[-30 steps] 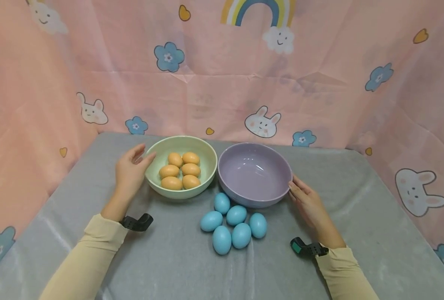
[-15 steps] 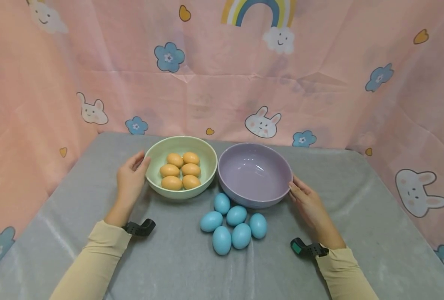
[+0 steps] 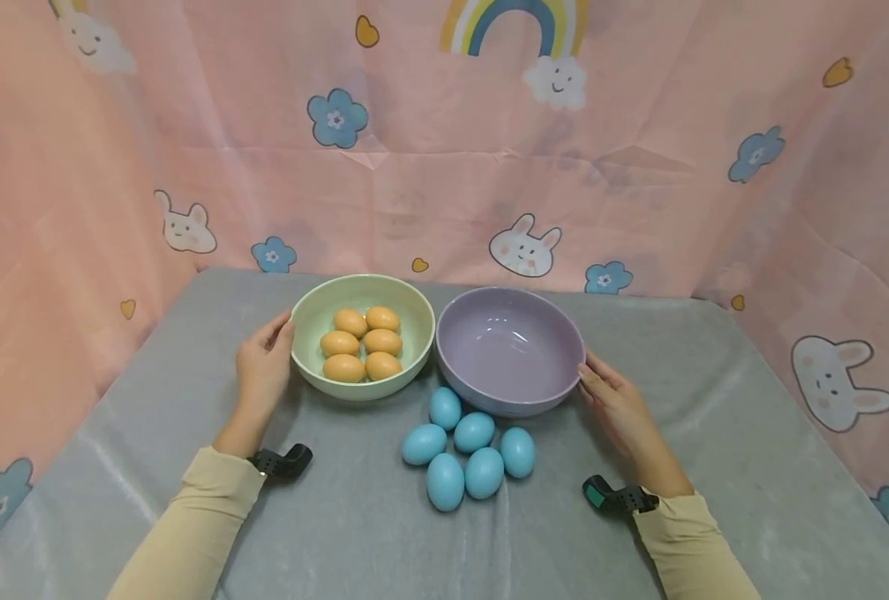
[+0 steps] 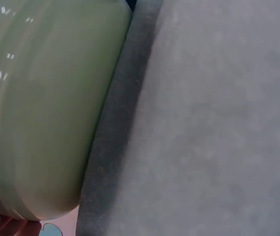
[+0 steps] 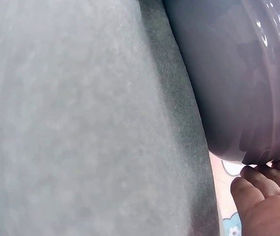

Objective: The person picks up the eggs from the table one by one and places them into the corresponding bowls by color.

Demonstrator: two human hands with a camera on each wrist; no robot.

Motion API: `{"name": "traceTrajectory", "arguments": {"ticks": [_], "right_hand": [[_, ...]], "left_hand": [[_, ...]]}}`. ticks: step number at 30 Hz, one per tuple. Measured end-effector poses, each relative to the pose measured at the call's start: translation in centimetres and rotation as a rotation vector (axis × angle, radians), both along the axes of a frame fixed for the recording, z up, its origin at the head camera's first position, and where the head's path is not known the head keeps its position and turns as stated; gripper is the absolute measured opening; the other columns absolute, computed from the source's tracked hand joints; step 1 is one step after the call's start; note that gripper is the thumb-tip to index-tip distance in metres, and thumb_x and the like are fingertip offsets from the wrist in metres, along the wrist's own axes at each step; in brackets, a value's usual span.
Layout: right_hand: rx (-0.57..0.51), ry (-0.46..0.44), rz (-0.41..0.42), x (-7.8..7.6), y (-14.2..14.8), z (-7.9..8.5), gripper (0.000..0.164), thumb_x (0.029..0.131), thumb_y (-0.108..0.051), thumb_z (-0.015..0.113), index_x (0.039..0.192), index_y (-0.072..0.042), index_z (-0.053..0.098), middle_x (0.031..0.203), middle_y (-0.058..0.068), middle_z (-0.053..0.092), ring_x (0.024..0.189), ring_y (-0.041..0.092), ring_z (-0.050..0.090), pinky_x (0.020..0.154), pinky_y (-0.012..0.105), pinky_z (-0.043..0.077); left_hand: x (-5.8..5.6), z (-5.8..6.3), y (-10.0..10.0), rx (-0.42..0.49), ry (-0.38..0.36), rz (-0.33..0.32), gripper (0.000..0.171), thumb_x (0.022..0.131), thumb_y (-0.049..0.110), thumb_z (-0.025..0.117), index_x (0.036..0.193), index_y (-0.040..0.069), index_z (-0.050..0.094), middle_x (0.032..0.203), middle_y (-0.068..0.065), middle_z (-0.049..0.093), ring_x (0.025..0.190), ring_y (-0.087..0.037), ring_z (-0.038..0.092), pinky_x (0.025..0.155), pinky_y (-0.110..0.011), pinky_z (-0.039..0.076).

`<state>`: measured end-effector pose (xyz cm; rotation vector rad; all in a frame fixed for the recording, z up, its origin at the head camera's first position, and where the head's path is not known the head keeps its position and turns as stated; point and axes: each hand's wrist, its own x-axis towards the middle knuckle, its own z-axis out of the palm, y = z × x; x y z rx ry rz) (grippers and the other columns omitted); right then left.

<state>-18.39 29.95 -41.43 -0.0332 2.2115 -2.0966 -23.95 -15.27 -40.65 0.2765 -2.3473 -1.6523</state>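
Observation:
A light green bowl [image 3: 317, 386] holds several orange eggs [image 3: 343, 343] in two columns. My left hand [image 3: 262, 367] touches its left side with relaxed fingers; in the left wrist view, fingertips [image 4: 10, 227] meet the green bowl's outer wall [image 4: 51, 113]. Close beside it stands a purple bowl [image 3: 507, 342] with nothing in it. My right hand [image 3: 624, 408] rests its fingers on that bowl's right side. The right wrist view has those fingers [image 5: 260, 182] extended against the purple wall [image 5: 228, 78]. In front of the purple bowl lie several blue eggs [image 3: 445, 482].
A grey cloth covers the table [image 3: 324, 533]. Behind and at both sides hangs a pink curtain [image 3: 429, 192] with rabbits, flowers and rainbows. Black straps with small devices [image 3: 282, 462] sit on both wrists.
My left hand has shifted slightly down and come against the green bowl's side, its thumb no longer over the rim. The right hand, bowls and eggs stay in place.

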Motion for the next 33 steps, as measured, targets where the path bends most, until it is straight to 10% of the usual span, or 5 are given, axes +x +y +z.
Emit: {"name": "traceTrajectory", "arguments": {"ticks": [14, 25, 33], "right_hand": [[0.205, -0.18, 0.032, 0.2, -0.3, 2.2, 0.074, 0.107, -0.039, 0.042, 0.155, 0.009, 0.015, 0.163, 0.025, 0.016, 0.15, 0.036, 0.019, 0.122, 0.049, 0.022], [0.303, -0.24, -0.025, 2.0, -1.1, 2.4, 0.067, 0.103, -0.039, 0.052, 0.144, 0.013, 0.041, 0.149, 0.027, 0.044, 0.115, 0.006, 0.065, 0.102, 0.03, 0.053], [0.253, -0.255, 0.06, 3.9, -1.9, 2.2, 0.063, 0.099, -0.026, 0.062, 0.14, 0.018, 0.042, 0.132, 0.022, 0.064, 0.102, 0.002, 0.069, 0.092, 0.025, 0.058]], "left_hand": [[0.2, -0.7, -0.1, -0.023, 0.042, 0.019, 0.044, 0.106, 0.029, 0.047, 0.142, 0.004, 0.053, 0.147, -0.015, 0.052, 0.141, -0.027, 0.047, 0.114, -0.04, 0.042], [0.0, -0.8, 0.1, -0.006, 0.056, 0.011, 0.044, 0.106, 0.027, 0.047, 0.142, 0.003, 0.053, 0.147, -0.015, 0.053, 0.14, -0.027, 0.047, 0.114, -0.039, 0.043], [-0.1, -0.8, 0.0, 0.0, 0.066, 0.007, 0.044, 0.106, 0.029, 0.048, 0.142, 0.004, 0.054, 0.146, -0.015, 0.054, 0.139, -0.027, 0.049, 0.112, -0.04, 0.045]]}}
